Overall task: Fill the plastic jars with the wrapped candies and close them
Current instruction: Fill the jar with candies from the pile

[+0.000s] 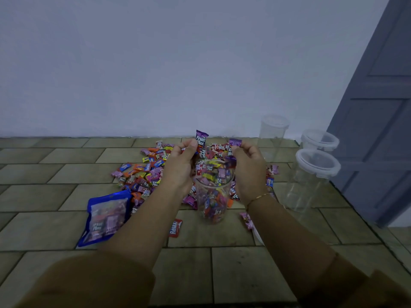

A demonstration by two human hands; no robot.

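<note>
Candy-filling scene on a tiled floor [66, 218], seen from the head view. Open jar [213, 192]: clear plastic, upright, no lid, standing at the near edge of the candy pile and packed with wrapped candies close to its rim. Left hand [180, 167]: raised just left of the jar mouth, fingers curled, pinching a purple candy [201, 138] marked "Fruit Plus" so that it stands upright above the fingertips. Right hand [249, 167]: raised just right of the jar mouth, fingers curled, pinching a second purple candy [235, 142] at the fingertips; a thin bracelet [259, 197] sits at the wrist. Candy pile [144, 172]: loose wrapped sweets in pink, orange, yellow, red and blue, spread over the floor behind and to both sides of the jar. Blue bag [106, 216]: flat on the floor, left of the jar, clear front panel showing more candies. Red candy [175, 227]: single piece marked "Relax", lying apart between the bag and the jar. Pink candy [246, 218]: lying apart, near the right forearm. Spare jars: three clear ones with lids on, at the right by a grey door [378, 130], one by the wall [274, 130], two nearer [320, 140], [317, 165]. Wall [155, 63]: plain, pale.
</note>
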